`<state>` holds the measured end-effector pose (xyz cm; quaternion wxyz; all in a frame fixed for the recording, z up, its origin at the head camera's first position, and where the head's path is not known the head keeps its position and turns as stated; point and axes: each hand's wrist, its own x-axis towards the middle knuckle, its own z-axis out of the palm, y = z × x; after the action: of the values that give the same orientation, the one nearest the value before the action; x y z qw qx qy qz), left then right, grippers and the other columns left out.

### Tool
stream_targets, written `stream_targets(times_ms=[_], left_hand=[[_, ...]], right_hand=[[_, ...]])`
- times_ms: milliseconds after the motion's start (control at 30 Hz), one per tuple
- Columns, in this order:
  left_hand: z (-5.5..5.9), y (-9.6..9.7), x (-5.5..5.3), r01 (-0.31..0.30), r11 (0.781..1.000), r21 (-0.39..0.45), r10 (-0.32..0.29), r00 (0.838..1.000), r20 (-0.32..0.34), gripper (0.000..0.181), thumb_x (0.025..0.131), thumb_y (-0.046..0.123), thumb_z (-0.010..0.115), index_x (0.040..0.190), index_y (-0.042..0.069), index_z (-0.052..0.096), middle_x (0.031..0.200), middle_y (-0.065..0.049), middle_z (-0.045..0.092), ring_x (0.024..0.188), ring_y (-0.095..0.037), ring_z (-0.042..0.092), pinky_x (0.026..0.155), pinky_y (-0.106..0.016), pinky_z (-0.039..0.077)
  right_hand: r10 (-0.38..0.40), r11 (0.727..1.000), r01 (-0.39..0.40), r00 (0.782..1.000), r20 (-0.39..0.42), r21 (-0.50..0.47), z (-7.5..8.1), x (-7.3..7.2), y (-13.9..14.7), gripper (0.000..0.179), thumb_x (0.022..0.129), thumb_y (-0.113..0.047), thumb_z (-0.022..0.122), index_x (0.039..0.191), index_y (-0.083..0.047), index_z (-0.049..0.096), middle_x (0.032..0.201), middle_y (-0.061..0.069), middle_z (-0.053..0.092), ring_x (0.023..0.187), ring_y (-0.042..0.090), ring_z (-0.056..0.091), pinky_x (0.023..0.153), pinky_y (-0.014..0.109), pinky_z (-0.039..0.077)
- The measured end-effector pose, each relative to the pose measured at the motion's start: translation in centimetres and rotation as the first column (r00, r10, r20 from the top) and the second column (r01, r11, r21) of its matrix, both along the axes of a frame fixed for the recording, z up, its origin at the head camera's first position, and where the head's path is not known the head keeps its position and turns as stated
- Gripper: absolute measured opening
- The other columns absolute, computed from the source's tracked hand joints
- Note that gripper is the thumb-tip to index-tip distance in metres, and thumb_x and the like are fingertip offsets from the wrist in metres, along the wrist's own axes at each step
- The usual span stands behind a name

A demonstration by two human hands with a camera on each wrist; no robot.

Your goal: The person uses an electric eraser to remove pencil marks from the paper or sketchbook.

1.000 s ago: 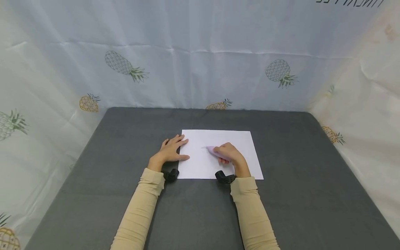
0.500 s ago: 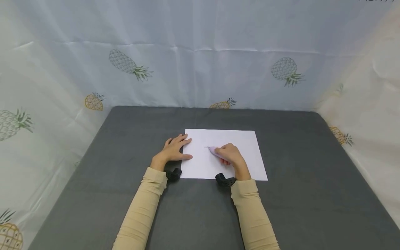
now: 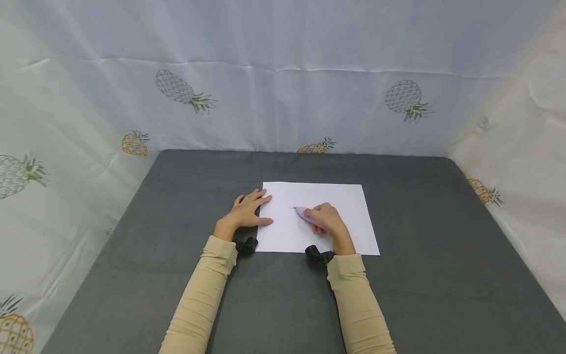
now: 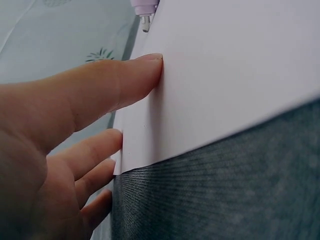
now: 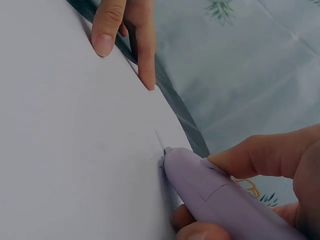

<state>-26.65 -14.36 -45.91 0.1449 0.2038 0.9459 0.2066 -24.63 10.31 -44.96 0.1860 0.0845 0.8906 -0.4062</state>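
Note:
A white sheet of paper [image 3: 353,221] lies on the dark grey table. My right hand [image 3: 325,218] grips a thick lilac pen [image 5: 210,192] with a small metal tip, thumb and fingers wrapped about its body. That tip is right at the paper, where a short thin dark line [image 5: 159,137] ends. The pen's metal end [image 4: 145,23] also shows at the top of the left wrist view. On the sheet's left edge rests my left hand [image 3: 244,211], its fingers spread and its thumb [image 4: 142,72] over the paper. Its other fingertips are along the margin.
Black wrist cameras [image 3: 246,246] sit at both wrists, the right one overlapping the paper's near edge in the head view. The grey tabletop [image 3: 442,275] extends around the sheet. Pale curtains [image 3: 274,108] printed with pineapples hang behind and at the sides.
The head view has shifted slightly, so the scene sits a little further right. Both hands keep about the same places on the paper, and the pen tip stays by the short line.

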Motion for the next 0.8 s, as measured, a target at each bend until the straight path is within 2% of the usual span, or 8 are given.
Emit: stream_targets(times_ms=[167,300,400,567,633,667,733,800], left_hand=[[-0.2,-0.1,-0.1,-0.002,1.0,-0.003,0.002,1.0,0.01,0.078,0.088,0.046,0.063,0.152,0.016,0.031,0.164,-0.009,0.018,0.154,-0.033,0.01,0.121,-0.061,0.004],[-0.3,-0.1,-0.1,-0.018,1.0,-0.007,0.018,1.0,0.016,0.078,0.088,0.047,0.063,0.152,0.016,0.031,0.164,-0.008,0.017,0.154,-0.032,0.01,0.122,-0.061,0.004],[-0.2,-0.1,-0.1,-0.023,1.0,-0.012,0.023,1.0,0.016,0.078,0.088,0.047,0.063,0.152,0.016,0.031,0.164,-0.009,0.017,0.154,-0.033,0.01,0.122,-0.061,0.004],[0.0,0.0,-0.1,-0.018,1.0,-0.012,0.019,1.0,0.013,0.079,0.088,0.047,0.063,0.152,0.016,0.03,0.164,-0.008,0.017,0.154,-0.033,0.009,0.122,-0.06,0.004],[0.1,0.1,-0.1,-0.012,1.0,-0.008,0.012,1.0,0.007,0.079,0.088,0.047,0.063,0.152,0.016,0.031,0.164,-0.009,0.018,0.154,-0.033,0.01,0.122,-0.061,0.004],[0.1,0.1,0.0,-0.009,1.0,-0.005,0.009,1.0,0.005,0.079,0.088,0.047,0.063,0.152,0.015,0.031,0.164,-0.009,0.018,0.154,-0.033,0.01,0.121,-0.061,0.004],[0.2,0.1,0.0,-0.006,1.0,-0.005,0.006,1.0,0.003,0.078,0.088,0.046,0.063,0.152,0.015,0.031,0.164,-0.01,0.018,0.153,-0.034,0.011,0.121,-0.061,0.005],[0.2,0.1,0.1,-0.005,1.0,-0.004,0.005,1.0,0.002,0.078,0.088,0.046,0.063,0.152,0.015,0.031,0.164,-0.01,0.018,0.153,-0.034,0.011,0.121,-0.061,0.005]], right_hand=[[0.059,0.994,-0.058,0.998,0.013,-0.094,0.6,0.3,0.1,0.035,0.094,-0.031,0.052,0.069,-0.006,0.056,0.047,-0.002,0.048,0.041,0.01,0.041,0.042,0.021,0.034],[0.156,0.965,-0.15,0.988,0.007,-0.216,1.7,0.6,0.5,0.026,0.099,-0.025,0.046,0.09,-0.001,0.054,0.056,-0.001,0.056,0.048,0.009,0.05,0.05,0.022,0.042],[0.171,0.949,-0.165,0.985,-0.001,-0.27,2.3,0.7,1.0,0.022,0.101,-0.022,0.042,0.101,-0.001,0.048,0.067,-0.001,0.064,0.055,0.009,0.057,0.055,0.023,0.044],[0.208,0.963,-0.223,0.972,-0.112,-0.152,2.4,0.1,1.6,0.025,0.101,-0.025,0.04,0.108,-0.001,0.047,0.08,0.008,0.063,0.059,0.012,0.053,0.055,0.023,0.041],[0.3,0.953,-0.3,0.933,-0.199,0.032,2.1,-0.3,1.8,0.028,0.1,-0.025,0.042,0.111,-0.001,0.049,0.084,0.012,0.063,0.063,0.014,0.051,0.057,0.025,0.041],[0.364,0.93,-0.338,0.9,-0.241,0.145,2.0,-0.5,2.0,0.029,0.099,-0.025,0.044,0.113,0.0,0.051,0.085,0.013,0.063,0.064,0.016,0.051,0.058,0.027,0.041],[0.497,0.848,-0.382,0.814,-0.301,0.368,1.6,-1.1,2.4,0.029,0.096,-0.023,0.047,0.113,-0.001,0.055,0.083,0.013,0.064,0.066,0.017,0.051,0.061,0.029,0.042],[0.614,0.744,-0.376,0.711,-0.342,0.552,1.1,-1.6,2.8,0.026,0.094,-0.022,0.05,0.11,-0.003,0.059,0.078,0.009,0.063,0.065,0.017,0.049,0.061,0.03,0.041]])
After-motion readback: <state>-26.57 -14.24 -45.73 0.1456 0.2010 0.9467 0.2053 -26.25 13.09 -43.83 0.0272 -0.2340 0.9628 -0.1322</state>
